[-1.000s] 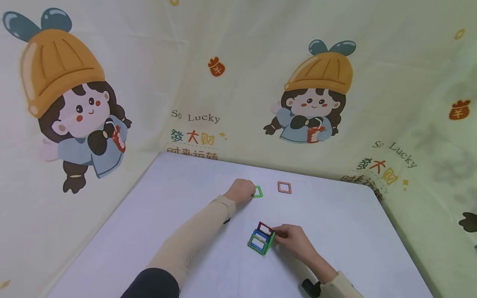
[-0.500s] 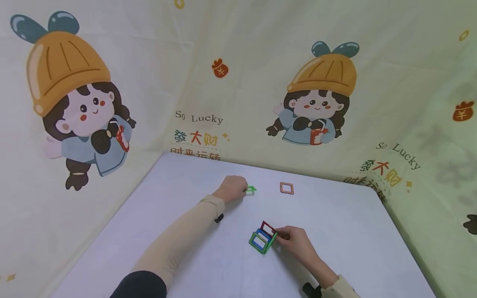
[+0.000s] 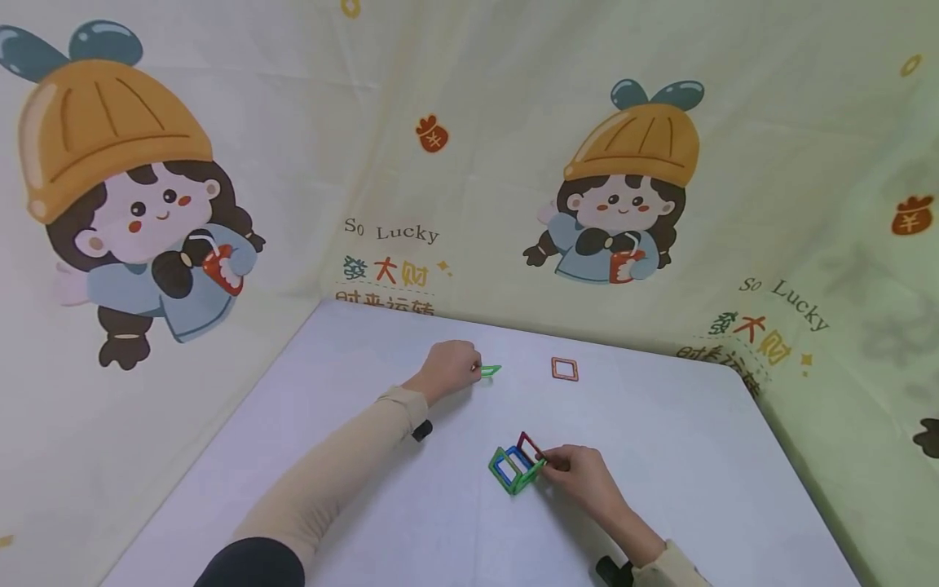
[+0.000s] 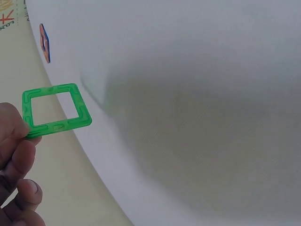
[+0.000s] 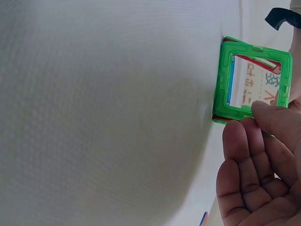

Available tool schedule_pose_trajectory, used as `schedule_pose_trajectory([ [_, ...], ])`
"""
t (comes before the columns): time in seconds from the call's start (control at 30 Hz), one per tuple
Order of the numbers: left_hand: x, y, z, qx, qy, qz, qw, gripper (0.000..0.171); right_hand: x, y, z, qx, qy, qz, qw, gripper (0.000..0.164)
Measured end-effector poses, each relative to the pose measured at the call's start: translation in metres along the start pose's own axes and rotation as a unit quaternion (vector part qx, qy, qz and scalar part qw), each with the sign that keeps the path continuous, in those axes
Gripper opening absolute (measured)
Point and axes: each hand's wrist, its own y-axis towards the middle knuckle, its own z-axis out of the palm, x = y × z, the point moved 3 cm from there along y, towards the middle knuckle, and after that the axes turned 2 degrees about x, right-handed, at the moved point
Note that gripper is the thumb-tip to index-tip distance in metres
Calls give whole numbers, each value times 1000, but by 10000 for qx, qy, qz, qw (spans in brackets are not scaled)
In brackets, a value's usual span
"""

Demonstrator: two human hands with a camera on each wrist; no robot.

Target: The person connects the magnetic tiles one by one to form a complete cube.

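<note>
Near the table's far side, my left hand (image 3: 446,371) pinches a green square magnetic tile (image 4: 59,126) by one corner, between thumb and fingers. The tile is held off the table. Closer to me, my right hand (image 3: 588,479) pinches the edge of an open box of joined magnetic tiles (image 3: 502,479) standing on the table. It has green sides, a blue tile and a dark red tile (image 3: 520,441) at the back that leans outward. In the right wrist view, thumb and fingertips grip the lower edge of a green tile (image 5: 256,49) of this box.
An orange square tile (image 3: 565,359) lies flat near the back edge of the white table (image 3: 411,522), right of my left hand. A printed cloth (image 3: 484,228) hangs behind the table and at its sides.
My left hand has lifted the green tile from the table and drawn it left, tilting it nearly edge-on. My right hand stays in place while the tile box turns slightly and its red tile leans further.
</note>
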Motion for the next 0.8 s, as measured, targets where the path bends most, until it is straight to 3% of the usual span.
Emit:
schedule_pose_trajectory([
  [0.37, -15, -32, -11, -184, -685, -272, 9971, 11, 1, -3, 5, 81, 79, -123, 9999, 18],
  [0.5, -20, -41, -13, -215, -718, -349, 9966, 10, 3, -1, 7, 163, 145, -230, 9995, 17],
  [0.8, -43, -47, -19, -144, -1174, -89, 9929, 11, 2, -1, 6, 152, 184, -150, 9996, 14],
])
